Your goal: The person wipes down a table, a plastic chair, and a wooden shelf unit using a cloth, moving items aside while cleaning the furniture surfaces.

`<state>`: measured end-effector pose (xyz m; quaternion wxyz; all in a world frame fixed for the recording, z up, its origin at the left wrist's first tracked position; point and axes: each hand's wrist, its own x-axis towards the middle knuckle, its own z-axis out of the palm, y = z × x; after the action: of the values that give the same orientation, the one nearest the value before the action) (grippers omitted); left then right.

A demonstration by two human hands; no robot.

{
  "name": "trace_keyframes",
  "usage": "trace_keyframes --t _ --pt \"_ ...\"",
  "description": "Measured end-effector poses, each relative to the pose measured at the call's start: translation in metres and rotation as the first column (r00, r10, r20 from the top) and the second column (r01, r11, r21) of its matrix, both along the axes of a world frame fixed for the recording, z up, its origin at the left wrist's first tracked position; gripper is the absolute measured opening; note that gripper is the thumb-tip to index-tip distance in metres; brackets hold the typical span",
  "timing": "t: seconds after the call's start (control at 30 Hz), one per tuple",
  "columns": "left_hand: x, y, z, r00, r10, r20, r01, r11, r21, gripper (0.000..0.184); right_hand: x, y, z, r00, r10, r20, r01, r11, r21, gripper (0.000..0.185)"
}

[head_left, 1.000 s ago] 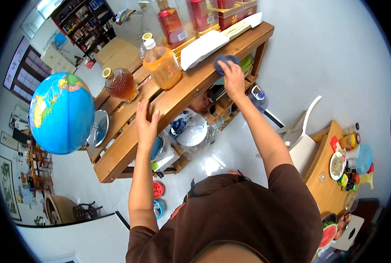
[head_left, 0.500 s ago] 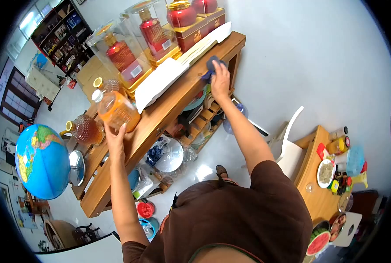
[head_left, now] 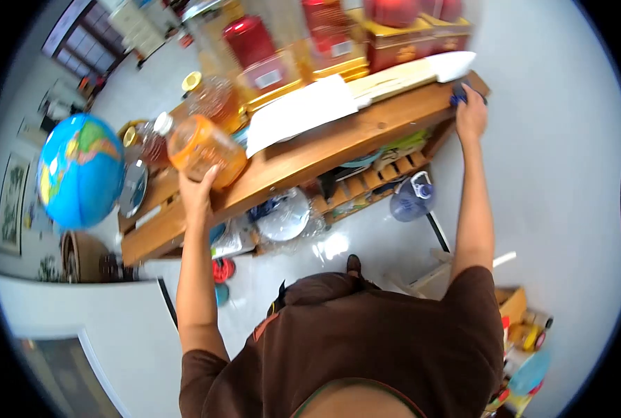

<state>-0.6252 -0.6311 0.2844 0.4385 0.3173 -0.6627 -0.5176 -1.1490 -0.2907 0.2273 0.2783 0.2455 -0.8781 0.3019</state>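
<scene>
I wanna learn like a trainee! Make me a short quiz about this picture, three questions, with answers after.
1. Which does the left hand hold: A) a blue plastic jug, B) an orange plastic bottle with a white cap, or C) a shiny red bottle?
2. True or false: the right hand is empty.
3. Fill in: the round blue globe is nearer the ___ hand.

Key: 1 B; 2 false, it holds a dark blue cloth; 3 left.

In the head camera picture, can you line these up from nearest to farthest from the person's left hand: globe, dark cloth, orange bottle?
1. Orange bottle: right at the left hand, touching it.
2. Globe: off to its left.
3. Dark cloth: far right, at the right hand.
</scene>
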Motion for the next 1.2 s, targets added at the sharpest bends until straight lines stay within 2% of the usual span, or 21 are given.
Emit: trace_keyframes --t 0.13,0.23,0.33,0.37,0.47,0.6,0.7,0.8,0.87,0.93,1.03,1.07,1.13,1.17,1.2 --pt "0.007 0.022 0.014 0.993 0.082 -0.091 -0.077 0.995 0.055 0.060 0.093 -0.019 -0.001 0.966 0.250 -0.068 -0.253 0.966 -0.041 0.045" --pt "0.019 0.030 0.016 0.990 0.123 -0.066 -0.120 0.992 0.047 0.058 0.116 -0.022 -0.002 0.929 0.362 -0.079 -0.370 0.898 -0.239 0.045" --pt "0.035 0.033 0.014 0.978 0.160 -0.131 -0.149 0.985 0.088 0.058 0.099 -0.024 -0.014 0.979 0.202 -0.035 -0.199 0.891 -0.409 0.043" --pt "0.040 0.035 0.015 0.976 0.181 -0.124 -0.165 0.978 0.128 0.059 0.100 -0.028 -0.018 0.988 0.154 -0.010 -0.145 0.902 -0.407 0.044" --pt "0.052 0.043 0.018 0.956 0.240 -0.166 -0.210 0.961 0.180 0.059 0.131 -0.042 -0.021 0.970 0.182 -0.161 -0.218 0.944 -0.247 0.046" --pt "0.072 0.050 0.018 0.940 0.284 -0.188 -0.270 0.958 0.097 0.059 0.247 -0.067 -0.005 0.874 0.476 -0.102 -0.486 0.860 -0.157 0.052" --pt "0.092 0.056 0.023 0.919 0.351 -0.177 -0.346 0.936 0.058 0.059 0.315 -0.094 0.007 0.680 0.722 -0.128 -0.733 0.674 -0.091 0.050" --pt "0.111 0.056 0.029 0.921 0.372 -0.112 -0.377 0.926 -0.026 0.058 0.377 -0.128 0.060 0.514 0.827 -0.227 -0.857 0.502 -0.112 0.050" --pt "0.126 0.050 0.022 0.921 0.373 -0.110 -0.383 0.920 -0.086 0.059 0.404 -0.164 0.087 0.432 0.865 -0.255 -0.902 0.420 -0.102 0.053" --pt "0.141 0.047 0.019 0.914 0.395 -0.092 -0.404 0.906 -0.123 0.060 0.419 -0.215 0.089 0.434 0.873 -0.223 -0.899 0.436 -0.040 0.050" --pt "0.163 0.045 0.016 0.898 0.437 -0.045 -0.439 0.884 -0.164 0.062 0.445 -0.256 0.081 0.395 0.916 0.073 -0.918 0.389 0.076 0.045" --pt "0.171 0.042 0.015 0.898 0.437 -0.049 -0.439 0.884 -0.160 0.062 0.458 -0.257 0.077 0.369 0.929 0.035 -0.929 0.369 0.019 0.042" --pt "0.184 0.040 0.011 0.895 0.443 -0.055 -0.446 0.885 -0.136 0.062 0.484 -0.264 0.055 0.251 0.965 0.076 -0.966 0.245 0.082 0.039" --pt "0.189 0.040 0.015 0.887 0.462 0.003 -0.454 0.873 -0.181 0.061 0.492 -0.263 0.047 0.187 0.982 -0.001 -0.973 0.185 0.138 0.038" --pt "0.193 0.039 0.014 0.890 0.456 0.004 -0.448 0.877 -0.171 0.061 0.499 -0.264 0.045 0.195 0.976 -0.099 -0.970 0.207 0.129 0.039"
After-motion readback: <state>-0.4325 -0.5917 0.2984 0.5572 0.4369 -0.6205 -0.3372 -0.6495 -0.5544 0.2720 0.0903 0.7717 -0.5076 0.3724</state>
